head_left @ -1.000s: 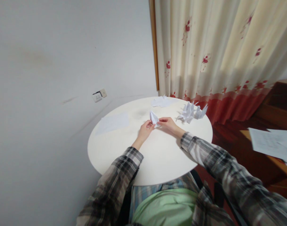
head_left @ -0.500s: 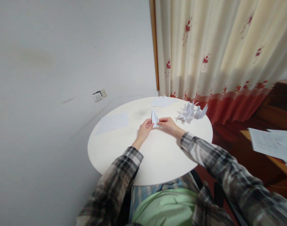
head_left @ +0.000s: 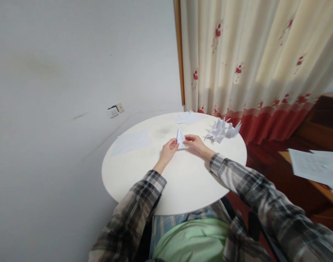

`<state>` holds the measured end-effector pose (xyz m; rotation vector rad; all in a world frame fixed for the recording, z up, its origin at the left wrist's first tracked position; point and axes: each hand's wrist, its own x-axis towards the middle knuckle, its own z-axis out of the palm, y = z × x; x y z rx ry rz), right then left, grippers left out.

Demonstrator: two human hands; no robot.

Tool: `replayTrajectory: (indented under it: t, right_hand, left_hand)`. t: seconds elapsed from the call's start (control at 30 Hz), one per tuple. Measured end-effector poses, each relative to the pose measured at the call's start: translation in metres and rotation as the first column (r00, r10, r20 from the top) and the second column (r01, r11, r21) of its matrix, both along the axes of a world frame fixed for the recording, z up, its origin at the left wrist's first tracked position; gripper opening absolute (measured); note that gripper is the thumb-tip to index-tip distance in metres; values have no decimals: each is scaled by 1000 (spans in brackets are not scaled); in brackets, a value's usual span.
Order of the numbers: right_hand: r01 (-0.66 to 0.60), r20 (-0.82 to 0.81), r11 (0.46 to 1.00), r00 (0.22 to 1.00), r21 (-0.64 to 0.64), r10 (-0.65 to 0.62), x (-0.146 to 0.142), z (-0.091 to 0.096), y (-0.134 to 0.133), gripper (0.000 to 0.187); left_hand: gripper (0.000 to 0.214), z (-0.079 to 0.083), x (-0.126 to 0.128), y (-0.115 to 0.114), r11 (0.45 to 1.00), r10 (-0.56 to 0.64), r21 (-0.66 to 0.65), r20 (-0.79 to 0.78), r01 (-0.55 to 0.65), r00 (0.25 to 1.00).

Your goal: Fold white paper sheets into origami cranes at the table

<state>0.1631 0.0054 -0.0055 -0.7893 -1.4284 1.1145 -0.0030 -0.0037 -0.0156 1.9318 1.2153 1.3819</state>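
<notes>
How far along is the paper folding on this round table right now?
Done: a cluster of folded paper figures sits at the table's far right edge. In hand: the left hand and right hand pinch a small, partly folded piece between them. Left: a flat sheet lies unfolded on the left, and more paper lies at the far edge.

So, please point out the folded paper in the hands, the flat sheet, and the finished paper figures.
folded paper (head_left: 180, 138), head view, its upper flap
flat sheet (head_left: 130, 142), head view, its middle
finished paper figures (head_left: 219, 130), head view, the left figure's body
</notes>
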Motion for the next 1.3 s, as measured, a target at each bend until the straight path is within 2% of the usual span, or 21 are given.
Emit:
replayTrajectory:
  t: [0.3, 0.67, 1.0, 1.3]
  right_hand:
    - [-21, 13, 999, 1000, -36, 22, -3, -2, 1, 26]
    - [-95, 27, 992, 995, -77, 98, -3, -1, -3, 23]
    - [-73, 89, 997, 993, -8, 74, -1, -4, -2, 26]
    - [-48, 97, 998, 994, 50, 43, 0, -5, 1, 26]
  left_hand:
    - [24, 1, 0, 0, 998, -53, -14, 36, 54, 998]
    - [16, 6, 0, -3, 999, 20, -36, 61, -18, 998]
    - [15, 7, 0, -3, 999, 11, -46, 67, -8, 998]
    - [17, 3, 0, -1, 1000, 4, -1, 22, -4, 1000]
